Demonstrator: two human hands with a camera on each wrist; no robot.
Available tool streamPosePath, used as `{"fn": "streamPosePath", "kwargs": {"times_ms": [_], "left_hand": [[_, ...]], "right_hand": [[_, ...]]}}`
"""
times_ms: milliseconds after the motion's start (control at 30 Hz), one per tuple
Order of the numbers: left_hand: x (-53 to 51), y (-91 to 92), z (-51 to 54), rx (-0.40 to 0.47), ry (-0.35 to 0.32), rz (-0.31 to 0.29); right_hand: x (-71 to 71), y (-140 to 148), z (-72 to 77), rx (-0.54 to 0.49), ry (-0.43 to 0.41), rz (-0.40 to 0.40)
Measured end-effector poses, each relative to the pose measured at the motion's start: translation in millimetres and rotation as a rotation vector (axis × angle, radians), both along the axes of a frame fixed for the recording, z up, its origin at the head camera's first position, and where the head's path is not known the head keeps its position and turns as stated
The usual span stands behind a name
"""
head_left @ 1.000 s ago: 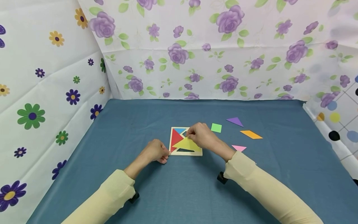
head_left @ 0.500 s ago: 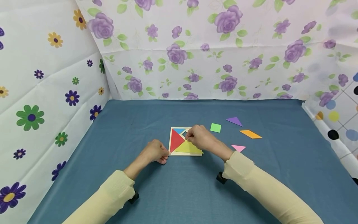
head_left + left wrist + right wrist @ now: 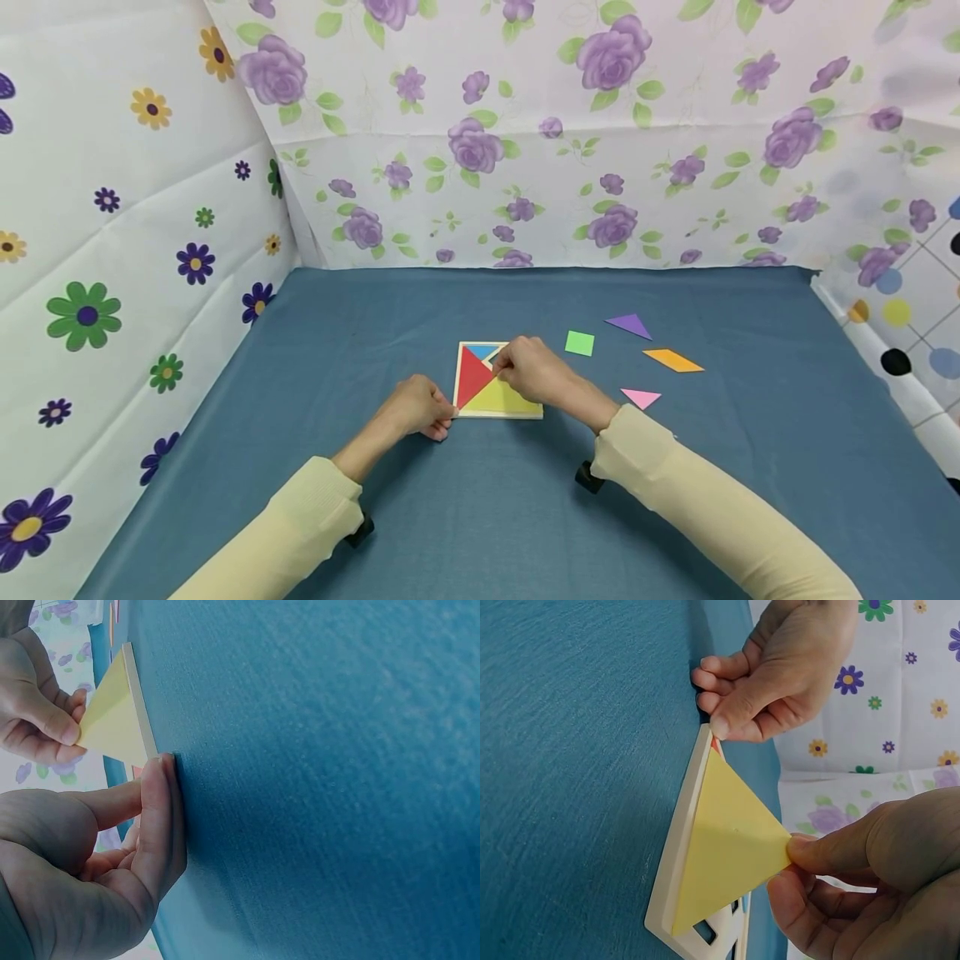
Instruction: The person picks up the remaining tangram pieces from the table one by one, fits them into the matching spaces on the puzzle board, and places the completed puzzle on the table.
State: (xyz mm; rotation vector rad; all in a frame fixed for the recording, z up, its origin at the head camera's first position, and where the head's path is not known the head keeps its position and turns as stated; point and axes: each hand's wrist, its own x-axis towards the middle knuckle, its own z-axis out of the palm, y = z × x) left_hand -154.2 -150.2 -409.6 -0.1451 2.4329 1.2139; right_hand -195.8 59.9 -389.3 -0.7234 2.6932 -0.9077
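At the wooden frame (image 3: 684,825), pinches the near left corner in the left grip (image 3: 418,406); past inset red triangle (image 3: 472,377), blue triangle (image 3: 482,351), now pinches yellow triangle (image 3: 498,400) by its raised tip in the right grip (image 3: 534,371), above the frame's near side; over the surface (image 3: 465,508) to green square (image 3: 579,342), purple triangle (image 3: 632,326), pink triangle (image 3: 641,397), orange parallelogram (image 3: 673,360).

A blue cloth (image 3: 480,517) (faintly creased) meets a rose-print backdrop (image 3: 540,92); a flower-patterned sheet (image 3: 135,242) hangs at left.

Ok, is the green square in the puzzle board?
No, the green square lies on the blue cloth, apart from the puzzle board.
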Motion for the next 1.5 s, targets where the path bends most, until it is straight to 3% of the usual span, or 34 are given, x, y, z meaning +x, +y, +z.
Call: {"fn": "streamPosePath", "kwargs": {"times_ms": [733,1067,1500], "left_hand": [[-1.2,0.7,-0.2,0.007,0.008,-0.007],[-0.3,-0.2,1.1,0.0,-0.001,-0.013],[-0.6,-1.6,-0.1,0.008,-0.006,-0.006]], "right_hand": [[-0.3,-2.8,-4.1,-0.043,0.012,-0.005],[1.8,-3.9,-3.1,-0.094,-0.035,-0.069],[2.6,-3.9,-4.6,-0.102,-0.008,-0.067]]}}
